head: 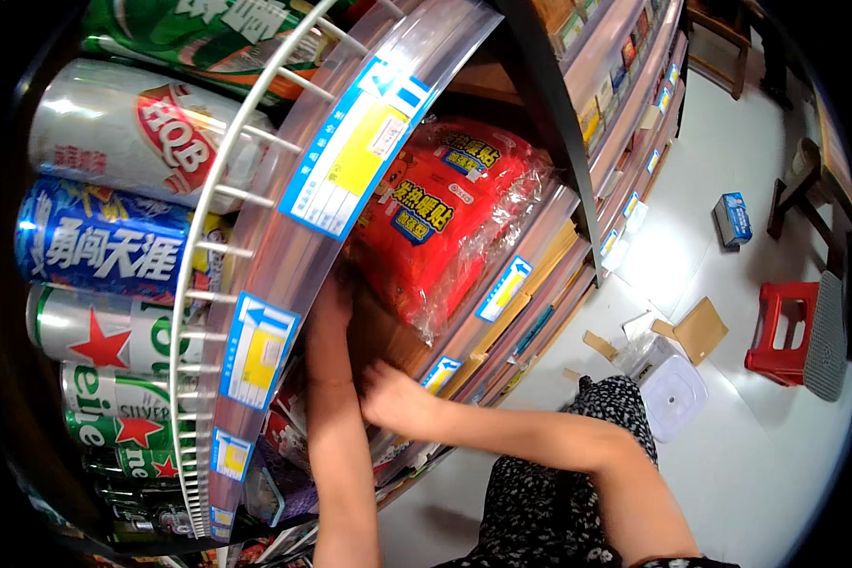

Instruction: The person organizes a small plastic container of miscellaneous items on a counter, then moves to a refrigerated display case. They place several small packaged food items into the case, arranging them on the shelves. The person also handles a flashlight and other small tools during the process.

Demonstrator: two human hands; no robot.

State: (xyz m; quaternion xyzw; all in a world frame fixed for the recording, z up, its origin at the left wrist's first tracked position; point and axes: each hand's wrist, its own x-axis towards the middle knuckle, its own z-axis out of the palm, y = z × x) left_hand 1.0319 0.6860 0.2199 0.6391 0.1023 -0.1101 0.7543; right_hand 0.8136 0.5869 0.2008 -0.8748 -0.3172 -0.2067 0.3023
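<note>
Deep between two shelf levels, my left hand [335, 287] lies in shadow beside red printed packets [426, 206] in clear plastic wrap. The shelf edge hides part of it, and I cannot tell whether it touches them. My right hand [397, 394], blurred, is at the front of the same brown shelf board [383, 334], close to my left forearm. Its fingers look bent, but their grip is unclear. The packets lie on the board, behind a clear plastic price rail [497, 263].
Beer cans [106, 248] stand behind a white wire guard [184, 277] on the level above. A red stool [784, 334], a small blue box [733, 219], a white plastic lid [671, 397] and opened cardboard [701, 330] are on the pale floor [717, 447].
</note>
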